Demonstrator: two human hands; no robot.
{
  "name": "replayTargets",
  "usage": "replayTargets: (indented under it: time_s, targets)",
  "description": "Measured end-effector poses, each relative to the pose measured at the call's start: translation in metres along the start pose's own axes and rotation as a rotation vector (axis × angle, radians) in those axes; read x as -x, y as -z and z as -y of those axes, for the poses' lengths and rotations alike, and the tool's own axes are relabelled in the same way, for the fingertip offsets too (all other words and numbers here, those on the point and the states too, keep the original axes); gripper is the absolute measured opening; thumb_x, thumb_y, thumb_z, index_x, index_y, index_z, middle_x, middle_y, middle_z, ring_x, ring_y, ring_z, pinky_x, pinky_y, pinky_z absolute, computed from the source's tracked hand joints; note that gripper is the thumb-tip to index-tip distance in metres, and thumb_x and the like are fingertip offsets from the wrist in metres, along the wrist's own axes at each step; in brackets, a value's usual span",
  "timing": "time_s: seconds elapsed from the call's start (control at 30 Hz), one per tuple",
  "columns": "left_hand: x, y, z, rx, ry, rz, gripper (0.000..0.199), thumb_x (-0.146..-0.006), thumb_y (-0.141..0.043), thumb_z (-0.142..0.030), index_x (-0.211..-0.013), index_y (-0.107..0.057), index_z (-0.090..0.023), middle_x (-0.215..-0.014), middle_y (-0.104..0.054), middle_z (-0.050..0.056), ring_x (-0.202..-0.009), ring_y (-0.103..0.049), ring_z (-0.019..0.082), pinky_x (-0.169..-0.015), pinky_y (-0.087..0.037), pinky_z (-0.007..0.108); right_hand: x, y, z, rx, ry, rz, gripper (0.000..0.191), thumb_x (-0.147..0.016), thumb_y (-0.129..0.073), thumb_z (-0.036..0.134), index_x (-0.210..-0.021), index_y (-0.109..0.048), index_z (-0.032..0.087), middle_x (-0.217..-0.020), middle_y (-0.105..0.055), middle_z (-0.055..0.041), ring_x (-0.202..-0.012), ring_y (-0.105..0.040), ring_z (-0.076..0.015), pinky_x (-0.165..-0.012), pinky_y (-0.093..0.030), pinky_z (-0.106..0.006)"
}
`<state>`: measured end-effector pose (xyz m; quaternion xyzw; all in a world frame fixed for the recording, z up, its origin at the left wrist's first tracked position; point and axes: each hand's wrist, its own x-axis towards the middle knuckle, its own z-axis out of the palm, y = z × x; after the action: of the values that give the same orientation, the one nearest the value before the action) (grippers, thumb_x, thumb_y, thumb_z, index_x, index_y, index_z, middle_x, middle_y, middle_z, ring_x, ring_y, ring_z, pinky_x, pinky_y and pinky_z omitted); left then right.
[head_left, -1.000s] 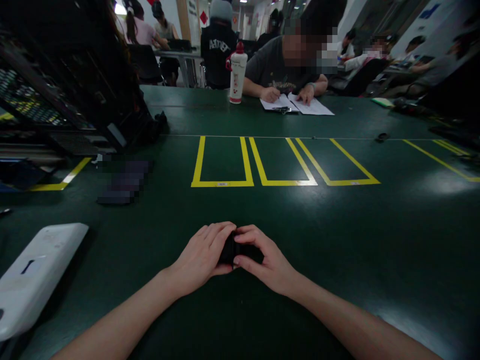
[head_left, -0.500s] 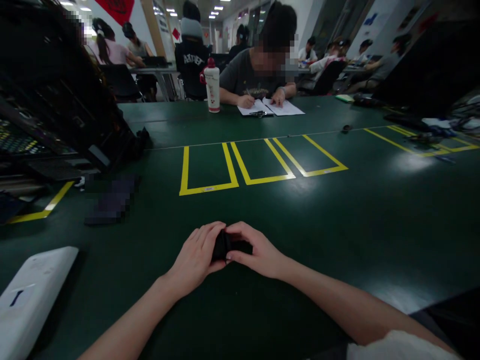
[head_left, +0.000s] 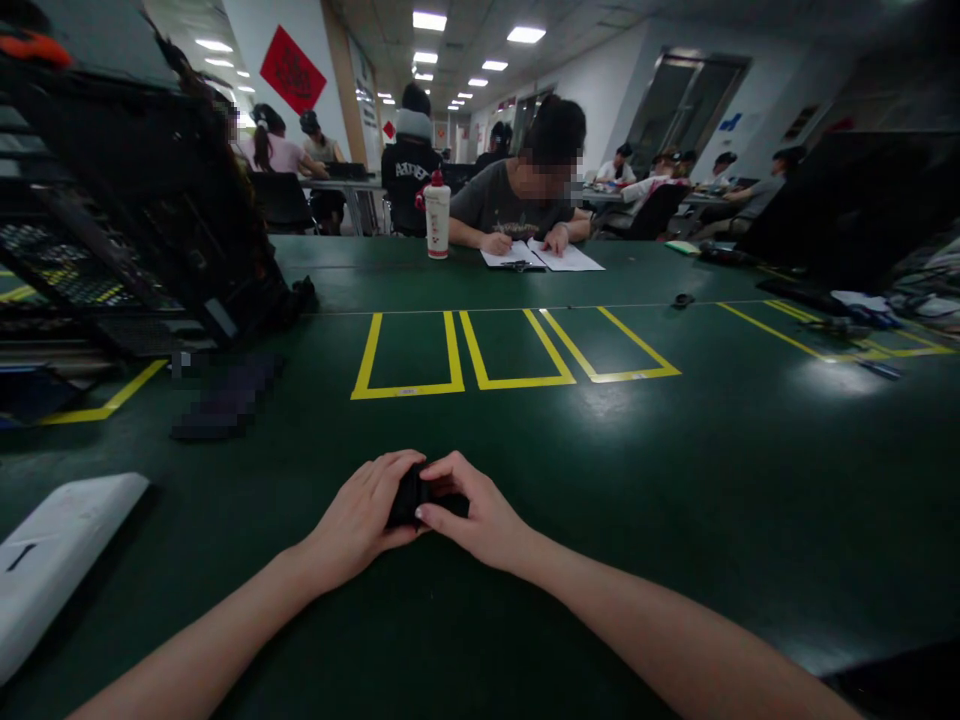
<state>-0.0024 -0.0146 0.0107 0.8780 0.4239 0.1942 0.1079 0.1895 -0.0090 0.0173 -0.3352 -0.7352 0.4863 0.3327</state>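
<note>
A small black object [head_left: 406, 497] sits between my two hands, low over the green table [head_left: 637, 480]; its kind cannot be made out. My left hand [head_left: 366, 507] wraps round its left side, fingers over the top and thumb below. From the other side, my right hand [head_left: 474, 508] pinches its right edge between thumb and fingertips. The palms hide much of the object. Dark space shows inside the curl of my right fingers.
Yellow tape outlines [head_left: 517, 382] mark the table ahead. At left lie a white case [head_left: 71, 545] and a black equipment rack [head_left: 172, 230]. Across the table, a person writes on papers [head_left: 566, 256] beside a white bottle [head_left: 437, 222]. Cables and a dark monitor [head_left: 847, 210] stand right.
The camera view has tilted upward, showing more of the ceiling. Both hands appear slightly further left in view, keeping the same hold on the black object.
</note>
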Motion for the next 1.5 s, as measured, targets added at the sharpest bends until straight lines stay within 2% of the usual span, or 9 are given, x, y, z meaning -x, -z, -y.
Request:
replayTargets:
  time_s: [0.13, 0.3, 0.4, 0.57, 0.77, 0.9, 1.1, 1.2, 1.5]
  targets:
    - [0.0, 0.0, 0.0, 0.004, 0.003, 0.012, 0.062, -0.074, -0.06, -0.024, -0.125, -0.026, -0.019, -0.122, -0.045, 0.012, -0.111, -0.046, 0.027, -0.092, -0.038, 0.047, -0.001, 0.003, 0.003, -0.025, -0.042, 0.027, 0.037, -0.078, -0.056, 0.023, -0.112, -0.041, 0.022, -0.109, -0.05, -0.0044, -0.102, -0.05, -0.0172, -0.09, -0.044, -0.038]
    - [0.001, -0.003, 0.003, 0.025, -0.012, -0.015, 0.064, -0.073, -0.061, -0.026, -0.125, -0.025, -0.021, -0.121, -0.044, 0.01, -0.109, -0.046, 0.027, -0.09, -0.039, 0.047, -0.001, 0.003, -0.001, -0.04, -0.001, 0.051, 0.035, -0.076, -0.058, 0.018, -0.108, -0.044, 0.022, -0.108, -0.047, -0.0028, -0.103, -0.05, -0.0161, -0.093, -0.043, -0.036]
    - [0.001, -0.004, 0.003, 0.026, -0.025, -0.034, 0.064, -0.072, -0.063, -0.026, -0.124, -0.026, -0.021, -0.121, -0.044, 0.01, -0.109, -0.045, 0.027, -0.09, -0.038, 0.046, -0.001, 0.002, -0.005, -0.08, 0.034, 0.077, 0.037, -0.074, -0.06, 0.014, -0.106, -0.043, 0.022, -0.104, -0.046, -0.0014, -0.101, -0.052, -0.0149, -0.092, -0.044, -0.035]
    - [0.0, -0.001, 0.0, 0.02, -0.05, -0.041, 0.059, -0.074, -0.061, -0.034, -0.121, -0.028, -0.019, -0.118, -0.046, 0.01, -0.107, -0.046, 0.025, -0.088, -0.039, 0.043, -0.002, -0.002, -0.007, -0.157, -0.008, 0.046, 0.019, -0.08, -0.053, 0.023, -0.098, -0.046, 0.022, -0.102, -0.048, -0.001, -0.098, -0.054, -0.0147, -0.088, -0.046, -0.036]
    - [0.001, -0.002, 0.0, 0.007, -0.044, -0.09, 0.059, -0.074, -0.061, -0.036, -0.12, -0.03, -0.017, -0.116, -0.047, 0.01, -0.103, -0.049, 0.024, -0.087, -0.041, 0.04, -0.003, -0.007, -0.006, -0.132, -0.041, 0.028, 0.032, -0.08, -0.054, 0.02, -0.109, -0.041, 0.023, -0.109, -0.049, -0.0036, -0.104, -0.051, -0.016, -0.093, -0.042, -0.038]
    - [0.001, -0.002, 0.0, 0.009, -0.037, -0.096, 0.06, -0.071, -0.064, -0.034, -0.119, -0.031, -0.018, -0.114, -0.048, 0.009, -0.103, -0.049, 0.024, -0.087, -0.041, 0.04, -0.003, -0.005, -0.007, -0.173, -0.001, 0.082, 0.03, -0.079, -0.054, 0.019, -0.106, -0.042, 0.022, -0.106, -0.05, -0.0033, -0.102, -0.053, -0.0152, -0.092, -0.042, -0.038]
    - [0.002, 0.002, -0.002, 0.039, 0.002, -0.057, 0.058, -0.073, -0.063, -0.032, -0.12, -0.031, -0.021, -0.117, -0.047, 0.008, -0.105, -0.049, 0.023, -0.089, -0.041, 0.041, -0.004, 0.0, -0.005, -0.188, -0.034, 0.151, 0.035, -0.073, -0.062, 0.018, -0.102, -0.041, 0.021, -0.107, -0.049, -0.0029, -0.104, -0.052, -0.0164, -0.092, -0.042, -0.038]
    - [0.003, 0.003, -0.002, 0.039, -0.006, -0.04, 0.06, -0.074, -0.062, -0.034, -0.122, -0.03, -0.02, -0.12, -0.046, 0.008, -0.107, -0.048, 0.023, -0.092, -0.039, 0.041, -0.003, 0.0, -0.003, -0.181, -0.065, 0.11, 0.021, -0.082, -0.051, 0.023, -0.101, -0.042, 0.021, -0.101, -0.052, -0.0027, -0.096, -0.055, -0.015, -0.085, -0.047, -0.036]
    - [-0.001, 0.007, -0.002, 0.079, 0.026, 0.031, 0.059, -0.076, -0.059, -0.034, -0.124, -0.027, -0.021, -0.122, -0.045, 0.011, -0.11, -0.047, 0.025, -0.091, -0.04, 0.046, -0.007, 0.003, -0.005, -0.12, -0.055, 0.118, 0.032, -0.08, -0.054, 0.019, -0.109, -0.041, 0.022, -0.108, -0.05, -0.0043, -0.104, -0.051, -0.0168, -0.093, -0.043, -0.039]
